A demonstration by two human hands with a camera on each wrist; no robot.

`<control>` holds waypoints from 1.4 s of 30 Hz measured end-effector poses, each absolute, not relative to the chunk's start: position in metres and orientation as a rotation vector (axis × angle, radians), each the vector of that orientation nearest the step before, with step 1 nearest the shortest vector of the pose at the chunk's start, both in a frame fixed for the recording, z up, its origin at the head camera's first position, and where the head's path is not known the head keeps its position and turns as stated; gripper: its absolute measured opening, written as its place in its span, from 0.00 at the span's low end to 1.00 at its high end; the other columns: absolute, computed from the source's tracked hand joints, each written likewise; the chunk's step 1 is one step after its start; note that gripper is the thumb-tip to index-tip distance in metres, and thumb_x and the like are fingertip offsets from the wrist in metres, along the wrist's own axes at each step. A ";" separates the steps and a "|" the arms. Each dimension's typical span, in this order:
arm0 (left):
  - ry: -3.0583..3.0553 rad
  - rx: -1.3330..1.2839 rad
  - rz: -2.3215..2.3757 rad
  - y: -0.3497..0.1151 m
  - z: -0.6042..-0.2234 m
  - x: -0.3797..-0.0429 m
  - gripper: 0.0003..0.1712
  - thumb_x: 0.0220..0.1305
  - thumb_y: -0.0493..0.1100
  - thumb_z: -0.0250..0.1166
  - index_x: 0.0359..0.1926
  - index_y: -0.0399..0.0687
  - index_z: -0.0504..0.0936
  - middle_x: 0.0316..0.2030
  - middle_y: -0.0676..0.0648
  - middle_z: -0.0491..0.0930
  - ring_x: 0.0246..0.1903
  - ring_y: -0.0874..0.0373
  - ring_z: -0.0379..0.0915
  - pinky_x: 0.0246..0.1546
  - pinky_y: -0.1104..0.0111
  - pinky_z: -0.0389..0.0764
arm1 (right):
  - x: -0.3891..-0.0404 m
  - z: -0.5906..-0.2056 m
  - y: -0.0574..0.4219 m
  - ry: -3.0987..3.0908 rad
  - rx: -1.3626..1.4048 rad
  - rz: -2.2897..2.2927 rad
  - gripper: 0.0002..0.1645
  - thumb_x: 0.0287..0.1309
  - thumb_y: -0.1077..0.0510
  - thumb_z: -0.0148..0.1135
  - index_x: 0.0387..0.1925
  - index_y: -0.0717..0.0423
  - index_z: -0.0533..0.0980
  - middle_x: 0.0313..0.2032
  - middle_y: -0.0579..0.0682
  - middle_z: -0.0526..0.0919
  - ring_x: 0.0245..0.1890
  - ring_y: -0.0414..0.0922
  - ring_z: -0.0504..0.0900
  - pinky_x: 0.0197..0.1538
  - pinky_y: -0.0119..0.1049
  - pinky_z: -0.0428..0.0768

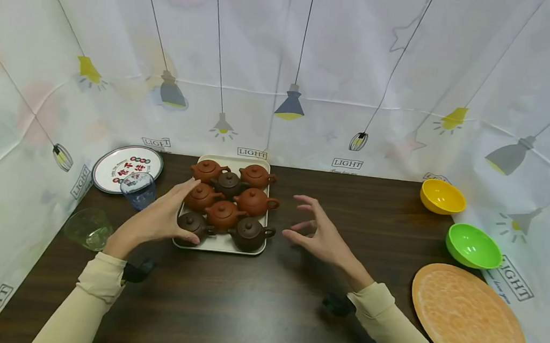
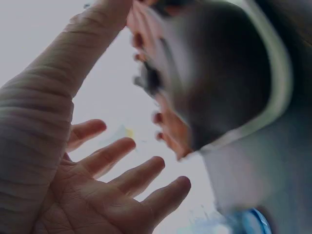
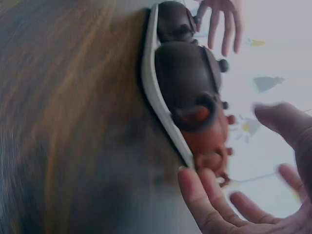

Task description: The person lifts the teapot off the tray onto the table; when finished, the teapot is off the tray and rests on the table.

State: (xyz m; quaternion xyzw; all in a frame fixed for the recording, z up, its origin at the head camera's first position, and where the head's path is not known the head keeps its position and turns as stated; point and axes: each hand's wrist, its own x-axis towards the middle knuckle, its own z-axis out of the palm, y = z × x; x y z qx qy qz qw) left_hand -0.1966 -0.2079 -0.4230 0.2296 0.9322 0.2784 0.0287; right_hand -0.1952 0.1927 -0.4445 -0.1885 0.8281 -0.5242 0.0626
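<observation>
Several small clay teapots, reddish-brown ones [image 1: 223, 215] and dark brown ones [image 1: 249, 235], stand close together on a white rectangular tray [image 1: 221, 244]. My left hand [image 1: 167, 214] is at the tray's left side, fingers spread and thumb near the front-left dark teapot [image 1: 191, 223]; whether it touches is unclear. Off the tray's right side, my right hand [image 1: 320, 237] hovers with fingers apart, holding nothing. In the left wrist view a blurred dark teapot [image 2: 224, 73] sits beyond the thumb. A dark teapot's looped handle [image 3: 209, 109] faces my right fingers in the right wrist view.
A round white plate with red lettering [image 1: 110, 164], a blue glass [image 1: 141, 196] and a greenish glass [image 1: 87, 229] are at the left. On the right are a yellow bowl [image 1: 442, 197], a green bowl [image 1: 474, 246] and a round tan board [image 1: 469, 321]. Printed fabric [image 1: 327, 122] hangs behind.
</observation>
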 end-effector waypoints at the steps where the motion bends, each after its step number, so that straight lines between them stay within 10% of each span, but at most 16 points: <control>1: 2.869 0.690 0.866 -0.213 -0.426 -0.196 0.76 0.47 0.53 0.89 0.86 0.41 0.49 0.84 0.28 0.49 0.81 0.27 0.51 0.72 0.32 0.66 | -0.196 -0.448 0.190 2.459 -0.527 -1.597 0.43 0.69 0.58 0.73 0.79 0.45 0.62 0.72 0.66 0.68 0.53 0.68 0.88 0.45 0.52 0.91; 7: 2.917 0.613 0.841 -0.237 -0.445 -0.189 0.73 0.42 0.55 0.91 0.81 0.34 0.59 0.79 0.24 0.59 0.76 0.24 0.60 0.67 0.31 0.70 | -0.201 -0.466 0.167 2.300 -0.342 -1.590 0.27 0.79 0.49 0.62 0.66 0.63 0.74 0.53 0.69 0.81 0.37 0.62 0.92 0.41 0.51 0.91; 20: 2.902 0.612 0.566 -0.244 -0.454 -0.190 0.53 0.52 0.55 0.86 0.74 0.40 0.76 0.66 0.31 0.82 0.58 0.30 0.83 0.52 0.40 0.84 | -0.209 -0.473 0.153 2.106 -0.330 -1.661 0.19 0.80 0.51 0.61 0.52 0.65 0.83 0.43 0.67 0.86 0.37 0.57 0.93 0.45 0.50 0.91; 33: 2.860 0.506 0.538 -0.248 -0.458 -0.192 0.51 0.53 0.59 0.84 0.75 0.46 0.77 0.67 0.26 0.76 0.57 0.23 0.80 0.51 0.42 0.84 | -0.217 -0.461 0.160 2.068 -0.436 -1.643 0.19 0.79 0.52 0.63 0.50 0.66 0.84 0.42 0.70 0.90 0.40 0.63 0.93 0.52 0.49 0.90; 42: 2.843 0.508 0.545 -0.246 -0.457 -0.196 0.52 0.52 0.60 0.83 0.75 0.47 0.77 0.67 0.25 0.76 0.54 0.26 0.83 0.49 0.45 0.84 | -0.249 -0.421 0.189 1.970 -0.379 -1.865 0.20 0.79 0.53 0.62 0.51 0.70 0.81 0.47 0.68 0.86 0.40 0.49 0.93 0.58 0.56 0.86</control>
